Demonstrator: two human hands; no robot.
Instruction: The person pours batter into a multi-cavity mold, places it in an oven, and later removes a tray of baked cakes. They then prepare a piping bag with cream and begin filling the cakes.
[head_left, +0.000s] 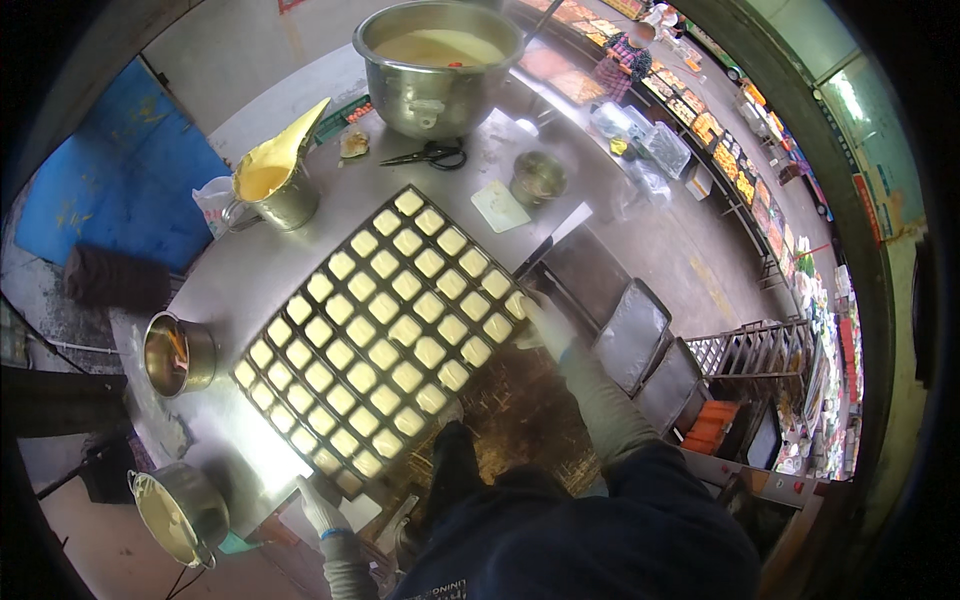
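A dark multi-cup baking tray (396, 321) filled with pale yellow batter lies on the steel table, its near long side over the edge. My right hand (546, 322), gloved in white, holds the tray's right corner. My left hand (321, 508), also gloved, is low at the table's front edge, near the tray's lower left corner; whether it touches the tray or table edge is hard to tell. Beyond the tray stand a large steel mixing bowl (439, 90) of batter, black-handled scissors (429, 155) and a steel jug (289, 199) with a batter-coated yellow liner.
A steel pot (199, 360) with utensils stands at the left, a batter-smeared bucket (202, 502) below it. A small steel bowl (538, 178) and white card (500, 206) are at the back right. Metal trays (634, 330) and a rack (757, 349) stand right. Farther off, a person (624, 64) stands by food displays.
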